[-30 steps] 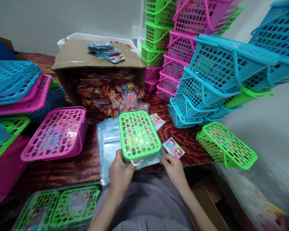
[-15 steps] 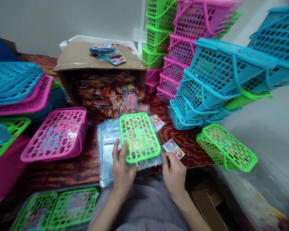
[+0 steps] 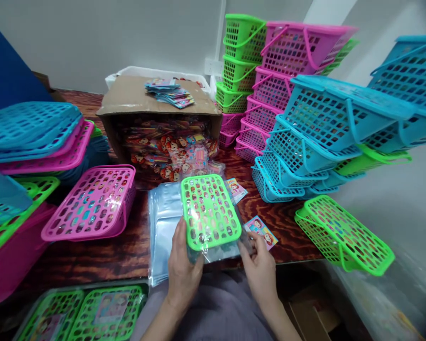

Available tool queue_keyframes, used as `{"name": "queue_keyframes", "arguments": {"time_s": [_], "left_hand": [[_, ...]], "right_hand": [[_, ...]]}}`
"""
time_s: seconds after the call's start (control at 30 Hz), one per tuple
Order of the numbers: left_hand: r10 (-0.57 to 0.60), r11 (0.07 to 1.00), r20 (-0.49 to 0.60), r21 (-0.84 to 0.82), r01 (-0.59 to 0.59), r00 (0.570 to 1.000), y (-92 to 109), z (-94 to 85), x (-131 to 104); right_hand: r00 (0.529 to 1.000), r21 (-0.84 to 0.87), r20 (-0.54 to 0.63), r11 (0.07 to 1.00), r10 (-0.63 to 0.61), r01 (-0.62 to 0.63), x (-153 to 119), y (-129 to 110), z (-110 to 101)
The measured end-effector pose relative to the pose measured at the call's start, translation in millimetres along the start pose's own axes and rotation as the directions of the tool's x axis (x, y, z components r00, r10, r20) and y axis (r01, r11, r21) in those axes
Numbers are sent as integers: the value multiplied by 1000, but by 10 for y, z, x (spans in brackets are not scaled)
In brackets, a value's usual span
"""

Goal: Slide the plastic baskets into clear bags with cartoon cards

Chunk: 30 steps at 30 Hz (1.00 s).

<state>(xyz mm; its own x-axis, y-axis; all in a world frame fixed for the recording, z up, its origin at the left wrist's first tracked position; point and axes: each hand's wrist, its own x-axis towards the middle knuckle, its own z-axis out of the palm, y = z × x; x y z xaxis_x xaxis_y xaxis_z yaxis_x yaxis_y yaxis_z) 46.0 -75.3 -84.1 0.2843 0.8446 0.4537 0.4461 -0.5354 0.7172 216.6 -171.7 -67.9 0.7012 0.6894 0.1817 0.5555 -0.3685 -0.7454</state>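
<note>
In front of me a green lidded basket [image 3: 211, 211] sits inside a clear plastic bag [image 3: 222, 252], whose loose film shows below the lid and along its right side. My left hand [image 3: 184, 267] grips the basket through the film, fingers along its left side and thumb near the lower edge. At the lower right corner, my right hand [image 3: 260, 265] has the bag's film pinched between thumb and fingers. Under and left of the basket lies a stack of flat clear bags [image 3: 163, 227]. Beside my right hand is a printed card [image 3: 262, 233]; another card [image 3: 237, 189] lies farther back.
An open carton [image 3: 128, 102] of small printed packets stands behind, with cards [image 3: 170, 94] on top. A pink lidded basket [image 3: 92, 203] and piled lids [image 3: 31, 125] are left. Tall basket stacks [image 3: 319, 109] and a tilted green basket [image 3: 344, 234] are right. Bagged green baskets [image 3: 106, 312] lie low left.
The whole view has shifted, so things appear lower and slightly farther right. My right hand's fingers have moved up and over the bag's right edge. The left hand keeps its hold.
</note>
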Motion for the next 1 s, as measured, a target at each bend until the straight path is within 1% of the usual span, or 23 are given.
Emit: {"name": "queue_keyframes", "arguments": {"time_s": [0.07, 0.1, 0.2, 0.23, 0.3, 0.37, 0.47, 0.6, 0.67, 0.73, 0.83, 0.9, 0.93, 1.0], "left_hand": [[-15, 1000, 48, 23, 14, 999, -34, -71, -79], [-31, 999, 49, 45, 28, 998, -49, -109, -112], [-89, 987, -25, 131, 92, 996, -75, -214, -154], [-91, 983, -46, 156, 97, 995, -77, -242, -147], [-52, 982, -47, 181, 60, 998, -67, -286, -118], [2, 984, -22, 177, 2, 1000, -35, -311, -89], [53, 989, -7, 142, -51, 999, 36, -320, -73], [79, 993, 28, 88, -81, 996, 74, -302, -68], [95, 990, 51, 97, -99, 994, 38, -287, -46], [98, 985, 48, 136, -104, 994, -28, -270, -10], [41, 981, -22, 189, -36, 999, -135, -247, 46], [6, 984, -31, 178, 0, 1000, -181, -242, 73], [11, 986, -12, 164, -9, 1000, -195, -245, 84], [86, 986, 38, 139, -90, 996, -206, -260, 104]], "right_hand": [[1000, 6, 25, 1000, 13, -14, 0, 5, 38], [999, 8, 30, 1000, 17, -18, 3, 4, 57], [999, 17, 48, 1000, 23, -24, 31, 4, 104], [998, 21, 57, 999, 25, -26, 45, 7, 113], [997, 29, 74, 999, 31, -33, 69, 18, 121], [996, 39, 82, 998, 39, -42, 81, 28, 119], [996, 54, 71, 997, 51, -55, 69, 20, 119], [996, 78, 68, 995, 59, -65, 40, -29, 143], [994, 96, 93, 993, 56, -65, 42, -46, 151], [991, 115, 123, 991, 51, -65, 62, -48, 147], [987, 141, 152, 988, 45, -67, 118, -27, 124], [984, 163, 176, 985, 32, -61, 160, -9, 113], [982, 172, 190, 984, 22, -55, 179, -3, 113], [979, 177, 204, 983, 5, -42, 207, 4, 121]]}}
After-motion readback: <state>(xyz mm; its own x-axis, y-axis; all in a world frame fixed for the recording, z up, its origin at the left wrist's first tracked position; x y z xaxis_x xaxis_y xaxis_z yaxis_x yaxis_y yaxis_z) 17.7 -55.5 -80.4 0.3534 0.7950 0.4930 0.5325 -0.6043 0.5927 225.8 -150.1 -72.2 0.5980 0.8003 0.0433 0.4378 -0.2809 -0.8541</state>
